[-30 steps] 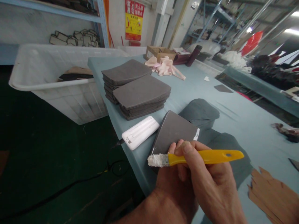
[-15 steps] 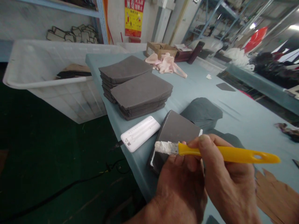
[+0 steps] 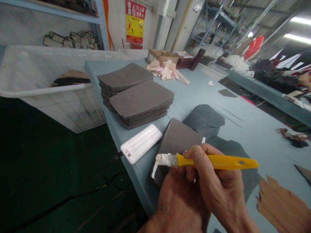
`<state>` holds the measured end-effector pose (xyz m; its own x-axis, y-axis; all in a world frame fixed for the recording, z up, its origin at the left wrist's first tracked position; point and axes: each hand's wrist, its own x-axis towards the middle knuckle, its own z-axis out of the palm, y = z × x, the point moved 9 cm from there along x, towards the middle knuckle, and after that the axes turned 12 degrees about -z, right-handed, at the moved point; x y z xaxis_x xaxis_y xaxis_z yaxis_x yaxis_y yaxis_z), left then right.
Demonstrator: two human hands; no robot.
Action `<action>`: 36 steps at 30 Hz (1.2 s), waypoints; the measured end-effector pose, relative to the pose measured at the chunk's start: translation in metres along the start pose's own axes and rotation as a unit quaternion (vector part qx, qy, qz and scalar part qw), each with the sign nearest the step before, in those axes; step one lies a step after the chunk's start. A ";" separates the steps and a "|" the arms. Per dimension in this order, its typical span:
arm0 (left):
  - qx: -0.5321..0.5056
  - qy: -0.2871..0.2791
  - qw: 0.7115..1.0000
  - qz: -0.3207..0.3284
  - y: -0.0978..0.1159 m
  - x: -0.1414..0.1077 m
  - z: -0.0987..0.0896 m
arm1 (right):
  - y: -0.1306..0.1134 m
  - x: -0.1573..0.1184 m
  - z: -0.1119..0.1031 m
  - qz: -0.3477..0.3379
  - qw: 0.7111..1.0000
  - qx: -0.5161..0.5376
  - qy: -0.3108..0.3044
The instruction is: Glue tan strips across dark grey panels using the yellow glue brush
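In my right hand (image 3: 218,181) is a paintbrush (image 3: 216,161) with a yellow handle, its bristles coated in thick white paste. The bristles touch the left edge of a dark grey panel (image 3: 179,137), near a white streak; another white patch shows at its right corner. My left hand (image 3: 179,200) lies on the near part of this panel, fingers curled against it and partly hidden behind my right hand. A white flat device (image 3: 141,144) like a power bank rests just left of the panel.
Two stacks of grey panels (image 3: 143,98) stand farther back on the blue-green table (image 3: 194,94). Dark green pieces (image 3: 205,118) lie behind my hands, brown cut pieces (image 3: 282,204) to the right. A white bin (image 3: 68,103) stands beyond the table's left edge.
The brush and my right hand have shifted slightly left and down in view. White paste along the panel's left edge looks thicker. The whole view has shifted a little.
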<state>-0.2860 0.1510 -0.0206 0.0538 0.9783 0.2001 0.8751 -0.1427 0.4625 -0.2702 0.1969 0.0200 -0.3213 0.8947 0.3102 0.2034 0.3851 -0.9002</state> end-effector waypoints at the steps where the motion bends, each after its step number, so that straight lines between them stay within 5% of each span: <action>1: 0.003 0.014 1.000 0.016 0.001 -0.003 -0.004 | 0.000 0.003 0.001 -0.011 1.000 0.009 -0.006; 8: 0.030 0.118 0.992 0.038 -0.005 -0.011 -0.018 | 0.006 0.025 -0.003 -0.032 0.999 0.009 0.023; 17: -0.010 0.052 0.999 -0.005 -0.017 -0.010 0.011 | 0.013 0.055 -0.014 -0.071 0.995 -0.067 0.036; 27: 0.016 0.160 0.987 0.013 -0.012 -0.011 -0.015 | 0.025 0.093 -0.026 -0.091 0.987 -0.104 0.082; 36: 0.006 0.165 0.986 0.016 -0.013 -0.011 -0.019 | 0.039 0.121 -0.035 -0.095 0.983 -0.119 0.100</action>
<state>-0.3068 0.1394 -0.0122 -0.0761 0.8709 0.4856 0.8815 -0.1688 0.4409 -0.2686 0.3284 0.0335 -0.1910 0.8187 0.5415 0.3758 0.5707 -0.7301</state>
